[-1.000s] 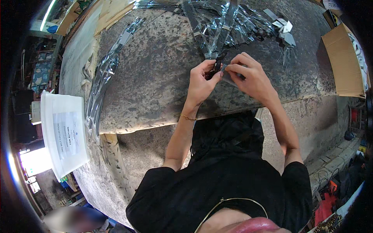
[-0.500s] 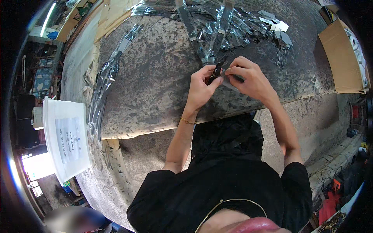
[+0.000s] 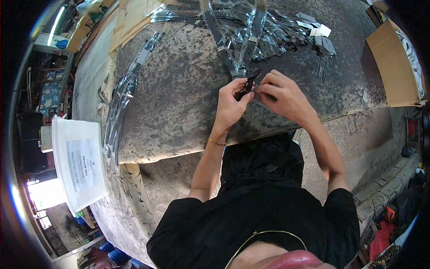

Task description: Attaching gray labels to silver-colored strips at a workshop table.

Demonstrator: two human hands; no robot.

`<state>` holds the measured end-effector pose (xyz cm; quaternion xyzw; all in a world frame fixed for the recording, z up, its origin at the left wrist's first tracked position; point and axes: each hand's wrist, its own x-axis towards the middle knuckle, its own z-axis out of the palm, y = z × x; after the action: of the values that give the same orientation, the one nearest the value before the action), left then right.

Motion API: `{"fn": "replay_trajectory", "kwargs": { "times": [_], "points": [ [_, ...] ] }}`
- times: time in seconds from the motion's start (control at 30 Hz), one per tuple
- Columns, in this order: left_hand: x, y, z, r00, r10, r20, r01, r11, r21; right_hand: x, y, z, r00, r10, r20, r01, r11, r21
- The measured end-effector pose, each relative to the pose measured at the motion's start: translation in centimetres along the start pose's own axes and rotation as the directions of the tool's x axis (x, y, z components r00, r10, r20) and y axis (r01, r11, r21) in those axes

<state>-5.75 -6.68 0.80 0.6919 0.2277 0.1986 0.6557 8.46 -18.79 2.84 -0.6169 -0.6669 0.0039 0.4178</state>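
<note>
My left hand (image 3: 232,105) grips a small black piece (image 3: 246,88), which looks like a belt buckle, between thumb and fingers at the table's near side. Close beside it, my right hand (image 3: 286,98) is closed in a pinch; what its fingertips hold is mostly hidden. A strip of clear plastic (image 3: 259,101) shows below the right fingers. Just beyond my hands lie dark belts in clear plastic sleeves (image 3: 238,71), fanned out toward the far edge.
More sleeved strips (image 3: 118,107) lie along the table's left side. Grey and white cards (image 3: 320,30) sit at the far right. A cardboard box (image 3: 390,67) with white coils stands at the right edge, a white plastic bin (image 3: 92,148) at the left.
My right hand has come slightly nearer and closer to my left, its fingertips lower beside the black piece. My left hand keeps its grip. The view has shifted a little.
</note>
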Motion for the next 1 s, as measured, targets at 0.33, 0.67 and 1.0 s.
{"fn": "replay_trajectory", "kwargs": {
  "times": [0.33, 0.67, 1.0],
  "points": [
    [-0.2, -0.5, 0.6, 0.995, 0.091, -0.037, -0.086, 0.988, 0.126, -1.7, -0.3, 1.6, 0.991, -0.059, -0.121, 0.051, 0.996, -0.070],
    [0.7, -0.2, 0.9, 0.998, 0.033, 0.048, -0.040, 0.987, 0.154, -2.5, 0.2, 1.7, 0.987, 0.093, -0.130, -0.091, 0.996, 0.022],
    [0.9, 0.6, 0.5, 1.000, -0.013, -0.012, 0.013, 1.000, -0.019, -3.3, 1.1, 0.8, 0.840, 0.536, 0.082, -0.472, 0.649, 0.597]
  ]
}}
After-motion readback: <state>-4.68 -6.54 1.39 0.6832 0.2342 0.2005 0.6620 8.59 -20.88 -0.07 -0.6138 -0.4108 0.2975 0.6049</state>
